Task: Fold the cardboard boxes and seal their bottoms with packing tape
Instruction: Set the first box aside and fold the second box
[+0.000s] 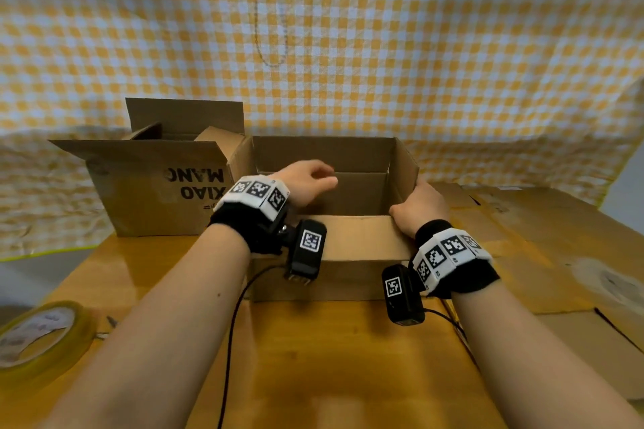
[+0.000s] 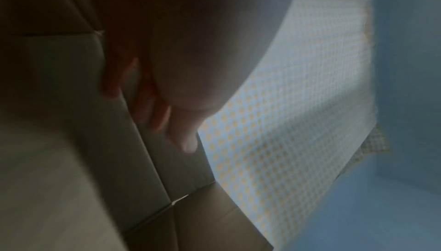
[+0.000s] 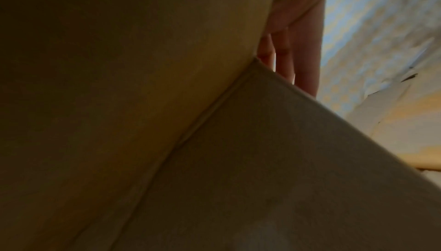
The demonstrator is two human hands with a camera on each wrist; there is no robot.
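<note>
Checked cloth (image 1: 383, 45) backs the desk (image 1: 313, 359), where one box (image 1: 156, 191) stands finished; the open box (image 1: 348, 247) awaits taping, right hand (image 1: 421, 209) gripping its corner, left hand (image 1: 306, 181) loosely curled, tape roll (image 1: 38, 338) untouched.

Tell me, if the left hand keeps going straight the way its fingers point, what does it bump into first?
Probably the far inner wall of the open cardboard box. The left hand hovers over the box's opening, fingers loosely curled and pointing forward and slightly right. Depth is hard to judge, so it might dip inside first.
</note>
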